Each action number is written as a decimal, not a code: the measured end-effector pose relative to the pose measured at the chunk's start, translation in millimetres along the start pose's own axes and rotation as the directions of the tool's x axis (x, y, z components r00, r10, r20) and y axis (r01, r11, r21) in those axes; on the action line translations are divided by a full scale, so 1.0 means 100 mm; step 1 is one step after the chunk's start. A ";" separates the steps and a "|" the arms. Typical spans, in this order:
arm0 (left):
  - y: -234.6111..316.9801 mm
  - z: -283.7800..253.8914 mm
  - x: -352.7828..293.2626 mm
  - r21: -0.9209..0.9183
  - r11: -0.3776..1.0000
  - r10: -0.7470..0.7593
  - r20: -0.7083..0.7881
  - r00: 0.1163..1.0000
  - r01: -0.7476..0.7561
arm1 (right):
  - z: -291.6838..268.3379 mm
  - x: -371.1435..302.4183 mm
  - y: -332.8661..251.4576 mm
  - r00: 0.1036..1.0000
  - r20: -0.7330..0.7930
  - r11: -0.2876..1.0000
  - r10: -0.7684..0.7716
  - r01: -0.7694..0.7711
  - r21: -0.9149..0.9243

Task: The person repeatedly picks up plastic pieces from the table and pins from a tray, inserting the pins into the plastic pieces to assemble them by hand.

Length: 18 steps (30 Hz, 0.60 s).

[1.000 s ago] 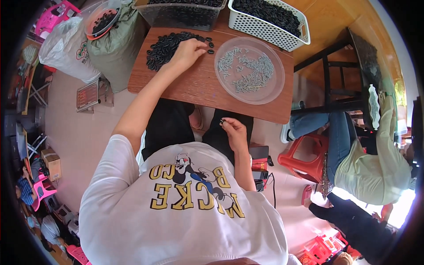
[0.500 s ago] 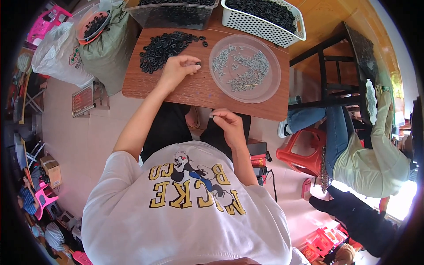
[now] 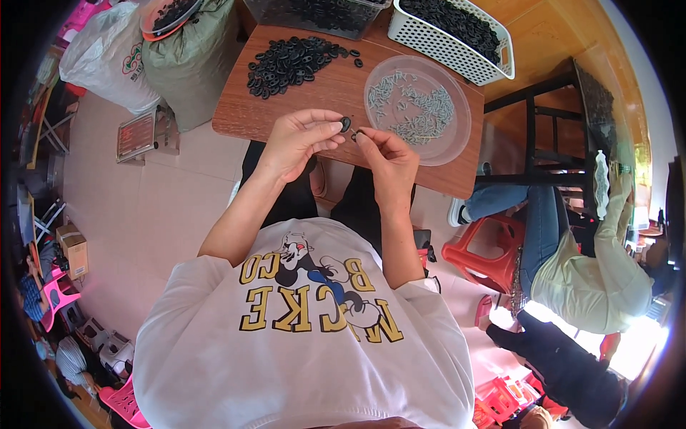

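Above the table's near edge, my left hand (image 3: pixel 299 143) pinches a small black oval piece (image 3: pixel 346 124) between thumb and fingertips. Close beside it, my right hand (image 3: pixel 391 163) has thumb and forefinger closed on a small dark ring-like piece (image 3: pixel 355 135), too small to make out fully. The two pieces nearly meet; I cannot tell if they touch. Beyond my left hand lies a pile of black oval pieces (image 3: pixel 289 66) with holes. Right of the pile, a round translucent tray (image 3: pixel 463 136) holds many small silvery screw-like parts (image 3: pixel 429 107).
On the brown table (image 3: pixel 239 114), a clear bin (image 3: pixel 314 18) and a white perforated basket (image 3: pixel 450 53) of black pieces stand at the back. Sacks (image 3: pixel 189 79) stand at the left. A red stool (image 3: pixel 486 250) and a seated person (image 3: pixel 593 279) are at the right.
My right hand has risen from near my lap to meet my left hand. My left hand has moved away from the pile, and its black piece now shows clearly. The whole view has shifted slightly.
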<state>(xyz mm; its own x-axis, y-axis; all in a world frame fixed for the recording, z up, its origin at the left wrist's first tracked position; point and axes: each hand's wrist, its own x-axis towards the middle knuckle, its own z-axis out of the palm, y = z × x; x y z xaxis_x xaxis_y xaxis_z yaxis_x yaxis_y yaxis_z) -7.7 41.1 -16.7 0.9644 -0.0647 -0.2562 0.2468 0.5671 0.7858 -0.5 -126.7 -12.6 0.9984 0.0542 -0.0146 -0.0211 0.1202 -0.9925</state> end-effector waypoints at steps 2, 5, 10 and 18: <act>-0.01 0.01 -0.01 0.031 0.999 0.032 0.016 0.999 -0.032 | 0.00 -0.02 -0.02 1.000 0.003 1.000 0.002 -0.002 -0.016; -0.05 0.04 -0.02 0.097 0.993 0.058 0.025 0.998 -0.060 | -0.02 -0.03 -0.03 1.000 0.003 0.999 0.005 -0.005 -0.039; -0.11 0.11 -0.06 0.250 0.962 0.106 0.037 0.994 -0.112 | -0.04 -0.06 -0.01 1.000 0.002 0.999 0.012 -0.011 -0.041; -0.16 0.09 -0.13 0.351 0.915 0.168 0.121 0.978 -0.200 | -0.05 -0.12 0.06 0.990 0.134 0.991 0.034 -0.051 0.127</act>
<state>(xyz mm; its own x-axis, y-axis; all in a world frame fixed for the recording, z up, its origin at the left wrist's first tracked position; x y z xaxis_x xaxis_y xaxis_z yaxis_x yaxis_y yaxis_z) -23.7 25.4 -20.3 0.9964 -0.0676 -0.0508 0.0659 0.2432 0.9677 -12.5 -131.2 -19.1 0.9812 0.1902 -0.0318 -0.0783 0.2420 -0.9671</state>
